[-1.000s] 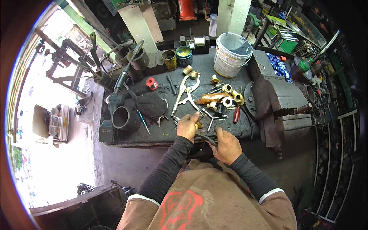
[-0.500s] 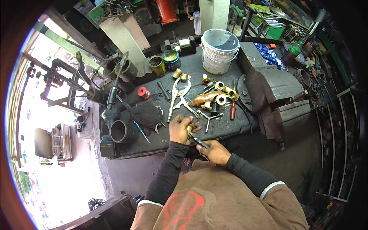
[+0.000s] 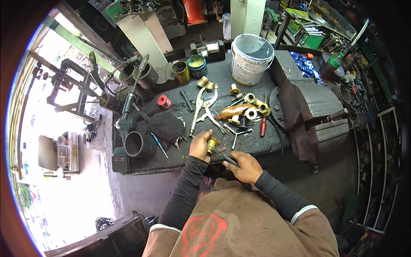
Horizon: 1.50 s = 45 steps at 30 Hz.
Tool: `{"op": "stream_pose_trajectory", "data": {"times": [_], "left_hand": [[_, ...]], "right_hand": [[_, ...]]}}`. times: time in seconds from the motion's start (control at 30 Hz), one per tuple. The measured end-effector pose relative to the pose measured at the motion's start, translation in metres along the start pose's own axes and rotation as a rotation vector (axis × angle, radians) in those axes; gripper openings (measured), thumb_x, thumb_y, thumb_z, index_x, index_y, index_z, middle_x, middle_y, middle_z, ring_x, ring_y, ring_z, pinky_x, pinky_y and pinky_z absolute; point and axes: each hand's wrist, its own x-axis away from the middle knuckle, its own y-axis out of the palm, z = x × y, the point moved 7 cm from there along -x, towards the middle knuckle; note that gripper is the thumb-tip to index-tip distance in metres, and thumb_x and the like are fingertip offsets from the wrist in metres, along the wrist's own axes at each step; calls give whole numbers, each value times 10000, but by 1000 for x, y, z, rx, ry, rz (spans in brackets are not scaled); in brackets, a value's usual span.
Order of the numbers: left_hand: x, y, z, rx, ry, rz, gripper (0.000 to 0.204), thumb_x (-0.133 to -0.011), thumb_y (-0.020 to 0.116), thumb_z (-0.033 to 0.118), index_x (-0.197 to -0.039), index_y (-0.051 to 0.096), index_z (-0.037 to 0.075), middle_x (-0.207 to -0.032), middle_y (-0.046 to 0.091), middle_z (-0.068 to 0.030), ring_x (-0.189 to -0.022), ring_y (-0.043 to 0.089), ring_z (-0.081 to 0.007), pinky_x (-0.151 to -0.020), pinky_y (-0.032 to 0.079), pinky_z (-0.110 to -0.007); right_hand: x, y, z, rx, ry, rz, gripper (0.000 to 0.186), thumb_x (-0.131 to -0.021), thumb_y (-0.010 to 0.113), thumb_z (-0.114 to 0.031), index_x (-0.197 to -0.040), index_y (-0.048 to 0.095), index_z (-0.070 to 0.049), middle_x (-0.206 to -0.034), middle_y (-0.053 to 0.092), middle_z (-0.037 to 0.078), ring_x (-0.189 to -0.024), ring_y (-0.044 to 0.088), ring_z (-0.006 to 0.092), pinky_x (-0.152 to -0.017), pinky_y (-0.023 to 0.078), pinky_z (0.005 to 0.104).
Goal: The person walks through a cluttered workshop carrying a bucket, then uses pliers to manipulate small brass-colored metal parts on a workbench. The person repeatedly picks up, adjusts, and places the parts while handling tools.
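My left hand [image 3: 199, 146] is closed around a yellow, brass-looking flanged bushing [image 3: 211, 144] above the bench's near edge. In my right hand [image 3: 247, 167] is a dark hand tool [image 3: 229, 159] with a long grip. Its far end meets the bushing or lies very close to it; the fingers partly hide that end, and its exact kind cannot be made out. Just beyond the hands lie a three-armed socket wrench [image 3: 235, 136], a red-handled screwdriver [image 3: 263, 127] and several similar yellow bushings [image 3: 251, 113]. Long-nosed locking pliers [image 3: 200, 107] rest farther left.
A bench vise [image 3: 319, 105] takes up the bench's right end. A white bucket [image 3: 251, 68] and two open cans [image 3: 197, 66] stand at the back. On the left are a large metal tube [image 3: 139, 145], a dark cloth [image 3: 167, 127] and a red spool [image 3: 163, 101].
My right hand has rolled over, showing more of its back, and the tool lies at a flatter angle. More of the bushing shows in my left hand. The whole view has shifted slightly.
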Motion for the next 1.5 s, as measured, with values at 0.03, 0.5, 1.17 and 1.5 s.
{"op": "stream_pose_trajectory", "data": {"times": [0.03, 0.5, 1.17, 1.5], "left_hand": [[-1, 1, 3, -35, 30, -30, 174, -1002, 618, 211, -988, 579, 41, -858, 586, -103, -815, 667, -247, -734, 633, -583], [19, 19, 28, -702, 308, 100, 329, -952, 718, 229, -724, 548, 64, -624, 520, -2, -573, 484, -80, -530, 387, -264], [17, 25, 25, -787, 138, 73, 336, -957, 715, 252, -741, 540, 63, -630, 564, -26, -492, 497, -98, -411, 392, -285], [17, 30, 22, -1038, 295, 126, 376, -929, 732, 246, -695, 514, 49, -637, 549, -23, -557, 504, -103, -488, 399, -304]], "right_hand": [[1, -1, -1, 100, -6, 8, 325, -968, 662, -342, -1004, 632, -21, -953, 659, 217, -925, 665, 408, -800, 508, 523], [3, -32, -43, 801, -214, 37, 167, -914, 645, -241, -950, 693, -85, -1033, 645, 136, -968, 672, 344, -858, 517, 611], [10, -37, -34, 798, -193, -4, 226, -925, 615, -258, -961, 710, -56, -1038, 670, 148, -992, 671, 338, -858, 516, 583], [9, -40, -31, 661, -208, -17, 266, -897, 704, -309, -938, 617, -61, -817, 655, 100, -872, 697, 284, -698, 559, 464]]}}
